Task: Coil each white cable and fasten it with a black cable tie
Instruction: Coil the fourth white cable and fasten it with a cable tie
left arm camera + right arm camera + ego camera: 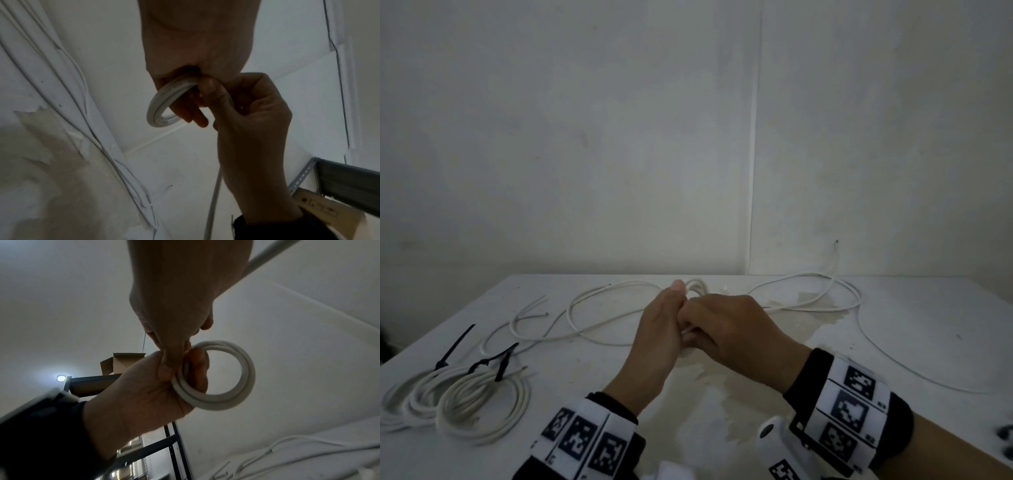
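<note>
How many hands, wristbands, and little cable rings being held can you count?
Hands: 2, left hand and right hand
Wristbands: 2, left wristband and right wristband
Cable ring, held by both hands: 1
Total: 5

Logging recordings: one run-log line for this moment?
stage: coiling | left hand: holds small white cable coil | right hand: pinches it | done: tied white coils

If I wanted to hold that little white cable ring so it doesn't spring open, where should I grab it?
Probably pinch the small coil where its turns lie stacked side by side, right where the left hand and right hand meet now. Come from the near side, thumb across the turns and fingers through the ring. One grip there traps every turn; the far, free arc leaves room for a tie.
</note>
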